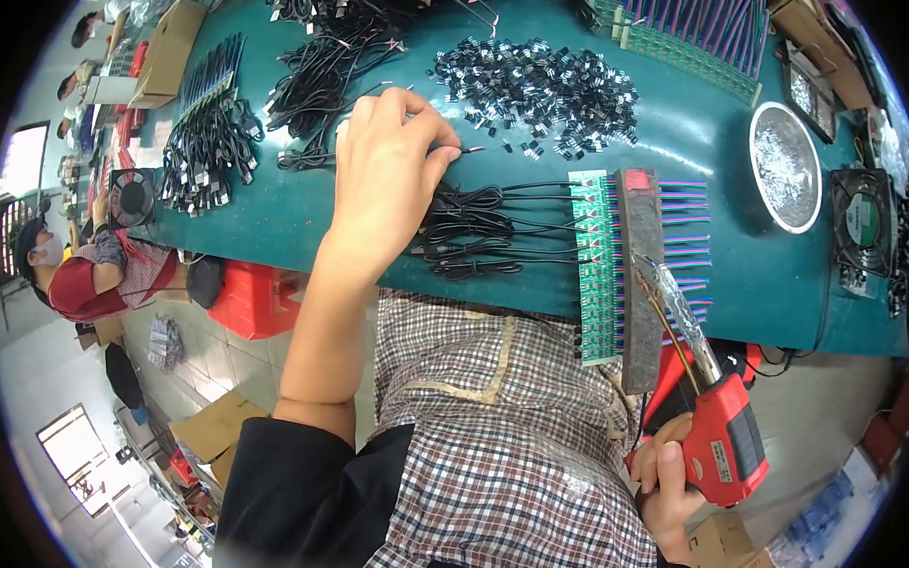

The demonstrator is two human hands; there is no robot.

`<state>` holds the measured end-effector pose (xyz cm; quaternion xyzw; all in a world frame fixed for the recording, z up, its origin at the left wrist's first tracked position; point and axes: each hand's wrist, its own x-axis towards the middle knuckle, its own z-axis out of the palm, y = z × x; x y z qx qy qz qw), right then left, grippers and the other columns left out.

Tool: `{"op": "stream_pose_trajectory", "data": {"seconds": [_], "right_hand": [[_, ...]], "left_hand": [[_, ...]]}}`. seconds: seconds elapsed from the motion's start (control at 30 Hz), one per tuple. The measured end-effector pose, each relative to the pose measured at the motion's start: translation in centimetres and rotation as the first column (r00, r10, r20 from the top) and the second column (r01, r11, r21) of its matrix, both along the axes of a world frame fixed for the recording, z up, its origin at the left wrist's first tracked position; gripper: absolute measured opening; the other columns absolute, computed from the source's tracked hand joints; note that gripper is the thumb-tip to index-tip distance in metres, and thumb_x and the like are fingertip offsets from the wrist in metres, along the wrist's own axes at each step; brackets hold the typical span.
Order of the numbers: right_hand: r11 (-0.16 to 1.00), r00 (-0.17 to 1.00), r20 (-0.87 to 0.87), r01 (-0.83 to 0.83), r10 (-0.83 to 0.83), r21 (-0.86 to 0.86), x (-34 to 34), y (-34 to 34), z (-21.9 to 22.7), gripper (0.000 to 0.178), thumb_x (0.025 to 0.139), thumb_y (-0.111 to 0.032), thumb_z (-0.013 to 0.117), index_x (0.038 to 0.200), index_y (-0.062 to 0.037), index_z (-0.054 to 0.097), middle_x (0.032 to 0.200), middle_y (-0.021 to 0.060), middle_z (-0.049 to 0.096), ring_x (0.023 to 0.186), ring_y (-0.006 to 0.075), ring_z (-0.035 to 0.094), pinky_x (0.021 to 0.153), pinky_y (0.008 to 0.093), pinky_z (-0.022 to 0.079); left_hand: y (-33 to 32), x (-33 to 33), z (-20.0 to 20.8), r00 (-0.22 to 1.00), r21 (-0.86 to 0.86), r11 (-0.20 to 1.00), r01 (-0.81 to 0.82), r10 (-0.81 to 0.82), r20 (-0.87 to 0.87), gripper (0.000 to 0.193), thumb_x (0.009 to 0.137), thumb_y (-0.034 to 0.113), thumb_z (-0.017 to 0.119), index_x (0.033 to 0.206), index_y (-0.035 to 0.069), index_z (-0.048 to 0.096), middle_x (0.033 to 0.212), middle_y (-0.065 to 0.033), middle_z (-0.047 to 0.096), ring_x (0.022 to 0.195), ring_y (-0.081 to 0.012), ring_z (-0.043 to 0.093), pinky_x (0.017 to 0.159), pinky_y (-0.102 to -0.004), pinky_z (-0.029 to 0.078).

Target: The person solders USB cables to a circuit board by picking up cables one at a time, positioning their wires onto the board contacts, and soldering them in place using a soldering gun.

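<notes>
My left hand (pixel 387 166) reaches over the green table, thumb and fingers pinched on a thin black cable. The cable's stripped end (pixel 471 149) pokes out past the fingertips. At the lower right, my right hand (pixel 673 472) grips a red soldering gun (pixel 726 444) with a long metal barrel. Its tip points up and left, over a dark bar (pixel 638 290) lying across a strip of green circuit boards (pixel 597 269). Several coiled black cables (pixel 467 224) run to the boards' left side, and coloured wires (pixel 684 252) stick out on the right.
Small black-and-silver connectors (pixel 541 92) lie heaped beyond my left hand. Bundled black cables (pixel 321 84) lie to its left. On the right are a metal bowl (pixel 785 167) and a fan (pixel 863 220). More wired boards (pixel 688 47) lie far right. A person (pixel 85 271) sits at the left.
</notes>
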<state>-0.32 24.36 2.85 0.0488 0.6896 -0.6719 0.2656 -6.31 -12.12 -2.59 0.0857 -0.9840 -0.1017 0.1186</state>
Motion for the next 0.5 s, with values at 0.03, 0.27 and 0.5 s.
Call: {"op": "stream_pose_trajectory", "data": {"seconds": [0.03, 0.27, 0.5], "right_hand": [[1.000, 1.000, -0.015, 0.009, -0.009, 0.002, 0.1, 0.0, -0.1, 0.017, 0.098, -0.015, 0.057, 0.097, -0.0031, 0.045, 0.075, 0.0056, 0.048, 0.044, 0.0075, 0.037, 0.044, 0.0262, 0.038], [1.000, 1.000, -0.005, -0.002, 0.002, 0.013, -0.2, -0.2, 0.5, 0.017, 0.098, -0.016, 0.056, 0.096, -0.0033, 0.045, 0.075, 0.0053, 0.048, 0.045, 0.0077, 0.037, 0.045, 0.0270, 0.039], [0.998, 0.998, -0.051, -0.044, 0.046, 0.042, -0.5, 0.0, 0.3, 0.017, 0.099, -0.016, 0.056, 0.091, -0.0034, 0.047, 0.073, 0.0041, 0.047, 0.046, 0.0079, 0.037, 0.046, 0.0269, 0.040]], "left_hand": [[-0.1, -0.2, -0.1, 1.000, 0.003, 1.000, 0.002, -0.002, -0.001, 0.013, 0.078, 0.013, 0.078, 0.089, 0.010, 0.072, 0.106, -0.0062, 0.062, 0.102, -0.0278, 0.055, 0.087, -0.0424, 0.042], [-0.4, -0.8, 2.2, 0.873, 0.447, 0.893, 0.058, 0.171, -0.456, 0.008, 0.094, 0.004, 0.066, 0.102, 0.001, 0.068, 0.095, -0.0087, 0.066, 0.086, -0.0196, 0.064, 0.079, -0.0296, 0.050], [5.7, -0.5, 5.6, 0.914, 0.213, 0.942, 0.259, -0.167, -0.370, 0.013, 0.081, -0.001, 0.072, 0.092, 0.005, 0.069, 0.088, -0.0103, 0.064, 0.078, -0.0266, 0.063, 0.067, -0.0358, 0.051]]}}
